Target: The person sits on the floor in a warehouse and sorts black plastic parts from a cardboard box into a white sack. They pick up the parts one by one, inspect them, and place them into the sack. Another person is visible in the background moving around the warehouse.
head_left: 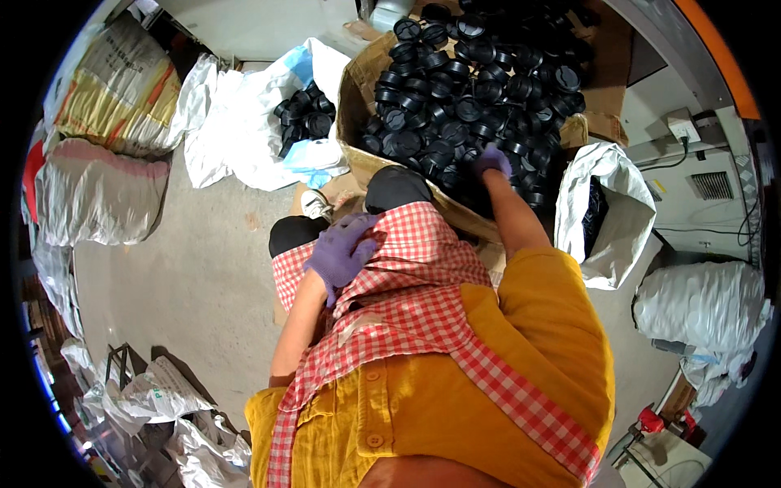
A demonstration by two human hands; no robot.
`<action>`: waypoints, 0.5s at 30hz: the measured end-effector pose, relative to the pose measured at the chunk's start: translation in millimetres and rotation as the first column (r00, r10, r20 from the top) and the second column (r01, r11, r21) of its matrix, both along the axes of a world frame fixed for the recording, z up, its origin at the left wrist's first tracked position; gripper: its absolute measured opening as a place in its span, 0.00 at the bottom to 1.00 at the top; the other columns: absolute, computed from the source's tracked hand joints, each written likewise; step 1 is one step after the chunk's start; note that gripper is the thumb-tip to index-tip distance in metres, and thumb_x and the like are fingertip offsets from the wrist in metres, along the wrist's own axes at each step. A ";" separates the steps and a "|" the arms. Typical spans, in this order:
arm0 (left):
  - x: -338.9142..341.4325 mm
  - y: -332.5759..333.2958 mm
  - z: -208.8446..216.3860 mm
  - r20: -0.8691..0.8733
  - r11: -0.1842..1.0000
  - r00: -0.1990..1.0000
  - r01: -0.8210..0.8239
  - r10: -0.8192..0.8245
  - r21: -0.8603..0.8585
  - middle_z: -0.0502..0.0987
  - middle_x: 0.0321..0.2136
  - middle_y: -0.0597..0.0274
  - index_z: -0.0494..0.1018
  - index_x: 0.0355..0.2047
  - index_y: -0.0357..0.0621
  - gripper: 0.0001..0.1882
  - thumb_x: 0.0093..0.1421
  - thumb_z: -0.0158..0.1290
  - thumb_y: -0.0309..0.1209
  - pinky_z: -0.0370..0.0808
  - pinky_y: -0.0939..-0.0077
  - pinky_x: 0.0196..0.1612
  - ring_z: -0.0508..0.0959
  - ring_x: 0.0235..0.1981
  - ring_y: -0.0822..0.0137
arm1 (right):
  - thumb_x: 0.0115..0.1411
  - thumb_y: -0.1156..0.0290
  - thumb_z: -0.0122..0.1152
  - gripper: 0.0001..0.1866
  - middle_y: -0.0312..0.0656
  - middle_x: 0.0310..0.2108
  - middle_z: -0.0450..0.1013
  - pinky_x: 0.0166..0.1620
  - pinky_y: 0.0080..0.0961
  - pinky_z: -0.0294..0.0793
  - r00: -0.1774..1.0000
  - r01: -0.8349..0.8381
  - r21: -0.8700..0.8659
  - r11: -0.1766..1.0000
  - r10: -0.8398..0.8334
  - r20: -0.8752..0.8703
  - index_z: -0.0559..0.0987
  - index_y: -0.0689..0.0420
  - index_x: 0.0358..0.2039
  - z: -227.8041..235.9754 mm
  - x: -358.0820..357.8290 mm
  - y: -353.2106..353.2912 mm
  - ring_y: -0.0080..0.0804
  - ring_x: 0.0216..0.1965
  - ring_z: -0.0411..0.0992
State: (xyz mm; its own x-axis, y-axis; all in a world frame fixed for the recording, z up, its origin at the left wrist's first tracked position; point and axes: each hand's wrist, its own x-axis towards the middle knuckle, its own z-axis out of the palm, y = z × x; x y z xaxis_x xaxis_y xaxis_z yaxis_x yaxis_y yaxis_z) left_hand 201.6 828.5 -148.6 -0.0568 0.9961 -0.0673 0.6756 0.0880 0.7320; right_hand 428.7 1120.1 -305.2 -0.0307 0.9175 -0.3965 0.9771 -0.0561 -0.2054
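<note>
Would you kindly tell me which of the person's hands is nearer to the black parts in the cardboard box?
Right: the right hand is among the black parts inside the cardboard box, while the left hand lies on the checked apron, outside the box.

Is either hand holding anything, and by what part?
The left hand rests on the checked apron, holding nothing. The right hand is among round black pieces; whether it grips one cannot be told.
</note>
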 end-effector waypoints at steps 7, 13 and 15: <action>-9.7 -6.3 -14.4 0.101 0.986 0.982 -0.163 0.159 0.037 0.74 0.40 0.46 0.69 0.48 0.39 0.20 0.55 0.51 0.31 0.71 0.67 0.45 0.75 0.42 0.50 | 0.49 0.67 0.57 0.12 0.43 0.24 0.73 0.23 0.29 0.70 0.457 0.570 -0.077 0.818 -0.394 -0.797 0.74 0.59 0.34 26.6 62.0 -13.3 0.36 0.19 0.70; 44.0 72.3 -6.1 0.632 0.960 0.753 -0.275 0.184 0.049 0.70 0.45 0.56 0.50 0.61 0.35 0.42 0.51 0.59 0.37 0.68 0.75 0.50 0.71 0.44 0.67 | 0.52 0.68 0.58 0.08 0.38 0.21 0.69 0.22 0.23 0.65 -0.255 0.266 -0.535 0.802 -0.477 -0.841 0.73 0.55 0.33 98.9 17.9 -85.5 0.26 0.18 0.67; 61.3 84.6 1.3 0.926 0.922 0.294 -0.371 0.235 -0.116 0.72 0.43 0.58 0.56 0.57 0.38 0.32 0.54 0.55 0.33 0.75 0.76 0.39 0.74 0.40 0.68 | 0.52 0.67 0.60 0.11 0.38 0.21 0.70 0.25 0.24 0.67 0.278 0.171 0.025 0.985 -0.024 -0.960 0.73 0.56 0.34 92.9 4.7 -111.2 0.26 0.21 0.68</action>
